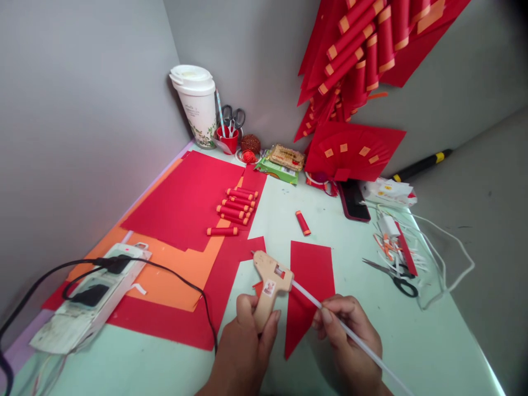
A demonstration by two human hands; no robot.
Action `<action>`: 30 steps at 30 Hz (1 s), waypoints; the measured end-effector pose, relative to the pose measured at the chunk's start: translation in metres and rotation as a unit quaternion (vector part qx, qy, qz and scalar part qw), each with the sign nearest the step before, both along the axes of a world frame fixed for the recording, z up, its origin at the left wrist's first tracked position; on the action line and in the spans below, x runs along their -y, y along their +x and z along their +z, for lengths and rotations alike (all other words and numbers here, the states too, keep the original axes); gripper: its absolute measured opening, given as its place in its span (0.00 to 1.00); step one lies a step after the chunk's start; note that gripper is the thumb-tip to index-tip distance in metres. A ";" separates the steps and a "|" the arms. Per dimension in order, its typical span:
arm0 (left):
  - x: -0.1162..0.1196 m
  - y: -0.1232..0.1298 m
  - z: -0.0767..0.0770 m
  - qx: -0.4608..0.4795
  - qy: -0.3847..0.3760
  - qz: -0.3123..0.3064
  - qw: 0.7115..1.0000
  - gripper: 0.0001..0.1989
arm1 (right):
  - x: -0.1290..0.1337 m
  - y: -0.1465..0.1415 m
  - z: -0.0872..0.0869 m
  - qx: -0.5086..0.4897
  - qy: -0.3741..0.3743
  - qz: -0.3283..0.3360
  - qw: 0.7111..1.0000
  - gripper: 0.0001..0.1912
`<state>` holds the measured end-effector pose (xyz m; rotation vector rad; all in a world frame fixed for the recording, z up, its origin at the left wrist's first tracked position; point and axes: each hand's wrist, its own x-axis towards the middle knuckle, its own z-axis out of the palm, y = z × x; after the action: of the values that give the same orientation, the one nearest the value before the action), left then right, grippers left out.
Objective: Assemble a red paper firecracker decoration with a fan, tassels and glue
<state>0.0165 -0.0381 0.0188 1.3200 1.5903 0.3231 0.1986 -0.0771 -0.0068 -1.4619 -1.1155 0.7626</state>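
My left hand is wrapped round the handle of a beige glue gun, whose nozzle points up and to the left. A long whitish glue stick runs out of the gun's back end. Thumb and fingers of my right hand pinch that stick a short way behind the gun. Under the stick lies a red paper piece with a slanted lower edge. Beyond the gun, a single small red paper roll with orange ends rests on the table. Several similar rolls are piled to the left.
Red sheets and orange sheets cover the table's left side. A power strip with black cords lies there. Scissors, paper scraps and a white cable are at right. A lidded cup and a phone stand farther back.
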 end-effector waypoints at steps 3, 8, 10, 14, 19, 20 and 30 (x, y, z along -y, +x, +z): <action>-0.002 0.002 0.002 -0.012 -0.016 -0.002 1.000 0.13 | -0.001 -0.001 0.001 -0.004 -0.006 0.000 1.000 0.05; -0.005 0.004 0.004 -0.027 -0.030 -0.014 0.999 0.12 | -0.003 -0.004 0.000 -0.013 -0.020 -0.003 1.000 0.06; -0.006 0.005 0.005 -0.039 -0.039 -0.019 0.998 0.11 | -0.003 -0.004 -0.001 -0.028 -0.031 -0.006 0.999 0.06; -0.006 0.004 0.005 -0.054 -0.043 -0.022 0.997 0.12 | -0.003 -0.004 -0.002 -0.047 -0.046 -0.016 0.998 0.06; -0.005 0.003 0.005 -0.051 -0.036 -0.026 0.998 0.12 | -0.004 -0.005 0.000 -0.042 -0.058 -0.019 0.997 0.08; -0.005 0.003 0.004 -0.049 -0.035 -0.027 0.998 0.12 | -0.004 -0.005 0.001 -0.041 -0.058 -0.019 0.997 0.08; -0.006 0.004 0.002 -0.047 -0.022 -0.029 0.998 0.11 | -0.006 -0.007 0.001 -0.037 -0.049 -0.020 0.998 0.08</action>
<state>0.0200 -0.0318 0.0209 1.3614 1.6235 0.1917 0.1911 -0.0707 -0.0060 -1.5213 -1.0014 0.8462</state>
